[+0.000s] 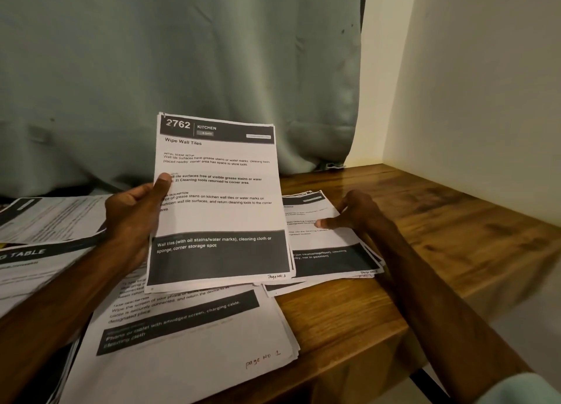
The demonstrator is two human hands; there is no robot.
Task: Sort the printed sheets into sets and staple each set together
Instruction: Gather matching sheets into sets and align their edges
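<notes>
Sorting under way: left hand (pixel 133 215) pinched a page-3 sheaf (pixel 218 212) by its edge above the tabletop (pixel 431 221); right hand (pixel 356 214), fingers (pixel 346 202) loosely spread, rested on a side pile (pixel 331 253). Other piles (pixel 188 337) lay loose; no stapler was visible.

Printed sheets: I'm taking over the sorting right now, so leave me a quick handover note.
Left hand grips the Wipe Wall Tiles sheaf, marked page 3, raised over the table.
Right hand touches the right pile, thumb on its top sheet; grip unclear.
Page 1 pile lies nearest; more sheets lie left.
Done: piles started.
Left: place the sheaf, finish sorting, staple; no stapler in view.
</notes>
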